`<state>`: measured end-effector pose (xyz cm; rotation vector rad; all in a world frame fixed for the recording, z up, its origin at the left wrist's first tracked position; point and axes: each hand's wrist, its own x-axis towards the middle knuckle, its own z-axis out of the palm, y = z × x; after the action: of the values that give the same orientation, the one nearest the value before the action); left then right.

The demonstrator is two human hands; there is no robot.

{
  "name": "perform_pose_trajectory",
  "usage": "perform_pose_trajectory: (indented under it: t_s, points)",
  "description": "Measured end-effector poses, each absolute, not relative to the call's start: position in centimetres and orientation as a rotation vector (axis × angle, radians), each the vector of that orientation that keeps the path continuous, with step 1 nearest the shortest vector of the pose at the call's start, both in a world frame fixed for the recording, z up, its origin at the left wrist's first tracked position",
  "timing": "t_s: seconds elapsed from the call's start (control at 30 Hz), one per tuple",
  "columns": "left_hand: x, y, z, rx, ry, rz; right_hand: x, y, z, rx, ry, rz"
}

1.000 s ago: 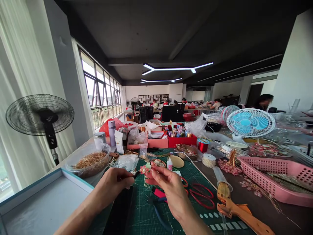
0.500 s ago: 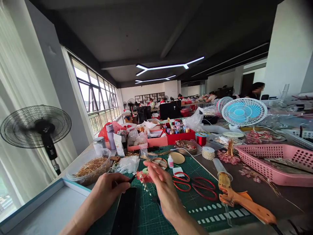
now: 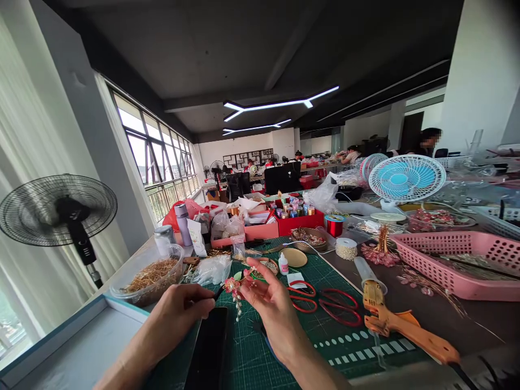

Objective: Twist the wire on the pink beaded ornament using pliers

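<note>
My left hand [image 3: 182,309] is closed in a pinch on a thin dark stick [image 3: 219,293]. At the stick's tip is a pink flower ornament [image 3: 232,286] with a green leaf and a hanging strand of pearl beads [image 3: 238,310]. My right hand [image 3: 270,309] curves round the ornament's right side, thumb and fingertips at its pink petals; its exact grip is partly hidden. A black phone [image 3: 209,346] lies below my left hand. Dark-handled pliers [image 3: 268,341] lie partly under my right hand, on the green cutting mat [image 3: 247,357].
Red-handled scissors [image 3: 340,307], an orange glue gun [image 3: 406,327] and a small white bottle [image 3: 283,264] are to the right. A pink basket [image 3: 455,281] stands farther right. A plastic tub [image 3: 150,276] of gold wires and a blue-edged tray [image 3: 81,346] are left. People sit farther back.
My right hand has turned and its fingers have spread round the ornament, which now shows more of its petals and leaf. My left hand has stayed in nearly the same place.
</note>
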<state>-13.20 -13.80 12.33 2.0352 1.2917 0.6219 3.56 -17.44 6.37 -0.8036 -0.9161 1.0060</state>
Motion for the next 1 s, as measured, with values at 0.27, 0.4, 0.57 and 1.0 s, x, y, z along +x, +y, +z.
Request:
perform_pose_trajectory:
  t_s: [0.27,0.4,0.57,1.0]
  points:
    - [-13.0,-13.5,13.1,2.165,1.248,0.528,5.5,-15.9,8.8,-0.927,-1.160,0.923]
    - [-12.7,-13.3,13.7,2.224,1.219,0.523,5.7,-15.5,9.2,-0.963,-1.186,0.866]
    - [-12.4,-13.5,14.6,2.248,1.249,0.570,5.3,-16.2,9.4,-0.926,-1.120,0.913]
    - [-11.9,-14.4,11.8,2.149,1.241,0.621,6.2,-15.9,8.2,-0.897,-0.945,0.940]
